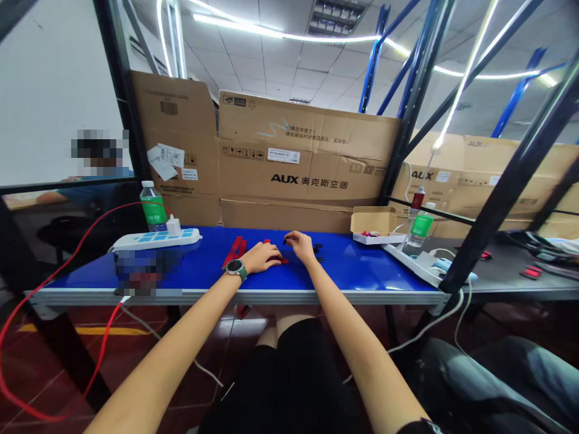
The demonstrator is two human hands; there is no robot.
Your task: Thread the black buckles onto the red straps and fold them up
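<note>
My left hand [259, 258], with a watch [235, 267] on its wrist, lies palm down on the blue tabletop with its fingers stretched out. Beneath and beside its fingertips show bits of red pieces [284, 261]; the hand hides most of them. Left of it lie several long red strips [235, 248]. Close by on the right, my right hand [300, 246] pinches a small black piece [284, 240] between thumb and fingers, slightly above the table. Several small black parts [319, 248] lie just right of that hand.
A white power strip [156, 239] with a charger and a green-labelled bottle [154, 208] stand at the left. An open carton [373, 224] with small red items, another power strip [414, 265] and a bottle [420, 226] are at the right. Cardboard [307, 157] walls the back. Another person sits far left.
</note>
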